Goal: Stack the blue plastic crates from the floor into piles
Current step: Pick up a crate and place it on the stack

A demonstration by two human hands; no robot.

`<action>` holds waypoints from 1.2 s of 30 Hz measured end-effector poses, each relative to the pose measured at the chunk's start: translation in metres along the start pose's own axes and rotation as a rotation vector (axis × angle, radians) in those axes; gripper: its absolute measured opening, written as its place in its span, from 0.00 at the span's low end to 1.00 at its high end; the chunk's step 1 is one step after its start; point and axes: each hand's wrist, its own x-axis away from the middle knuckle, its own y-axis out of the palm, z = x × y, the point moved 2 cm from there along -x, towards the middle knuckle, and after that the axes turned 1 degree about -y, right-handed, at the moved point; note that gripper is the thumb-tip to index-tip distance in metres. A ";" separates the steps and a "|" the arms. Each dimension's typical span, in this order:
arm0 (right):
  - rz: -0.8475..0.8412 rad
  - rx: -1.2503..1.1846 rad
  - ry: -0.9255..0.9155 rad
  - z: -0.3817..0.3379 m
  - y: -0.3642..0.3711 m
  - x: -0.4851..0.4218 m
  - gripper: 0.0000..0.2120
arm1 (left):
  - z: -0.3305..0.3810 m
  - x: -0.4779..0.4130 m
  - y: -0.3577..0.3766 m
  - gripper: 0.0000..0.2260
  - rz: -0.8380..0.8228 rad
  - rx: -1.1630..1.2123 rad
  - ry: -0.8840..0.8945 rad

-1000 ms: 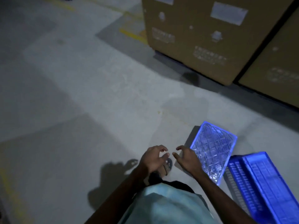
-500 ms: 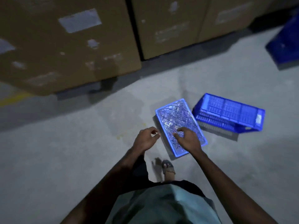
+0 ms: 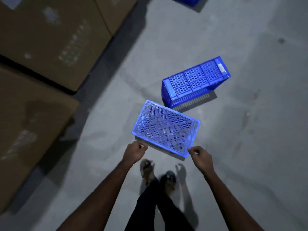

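So the nearest blue crate [image 3: 165, 129] sits flat on the concrete floor [image 3: 250, 147] right in front of the person's feet [image 3: 158, 174]; I can't tell whether that pale lattice is its floor or its underside. Half a second back the right hand was lying on top of the lattice and the left was off to the side; now they've split to the two near corners, one each. The left hand [image 3: 135, 153] is curled loosely just beside the near-left corner, the right hand [image 3: 200, 155] the same at the near-right corner. Fingers are bent on both, but honestly I can't tell if either has actually closed on the rim or is just touching it; looks more like not gripping yet.

A second crate [image 3: 195, 80] lies tipped on its side just beyond, very close to the first, maybe touching. A bit of another blue one [image 3: 188, 0] peeks in at the top edge. Big cardboard boxes [image 3: 50, 39] line the left.

My read: nothing's stacked here yet, and the two-corner setup means a lift is coming, probably onto or with that tipped one
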 end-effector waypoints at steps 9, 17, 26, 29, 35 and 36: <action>-0.003 -0.048 0.105 0.131 0.110 -0.193 0.11 | -0.070 -0.202 0.080 0.05 0.103 -0.187 0.069; 0.541 -0.173 0.125 0.207 0.176 -0.342 0.21 | -0.128 -0.372 0.128 0.22 0.357 -0.088 0.132; 0.732 -0.538 0.245 0.208 0.187 -0.418 0.31 | -0.118 -0.468 0.113 0.39 0.363 0.050 0.082; 0.473 -0.609 0.327 0.204 0.180 -0.427 0.47 | -0.104 -0.478 0.112 0.48 0.215 0.188 0.055; 0.294 -0.862 0.179 0.208 0.167 -0.413 0.54 | -0.098 -0.461 0.109 0.44 0.086 0.571 0.048; 0.291 -0.897 0.125 0.200 0.160 -0.404 0.47 | -0.097 -0.459 0.107 0.41 0.076 0.627 0.078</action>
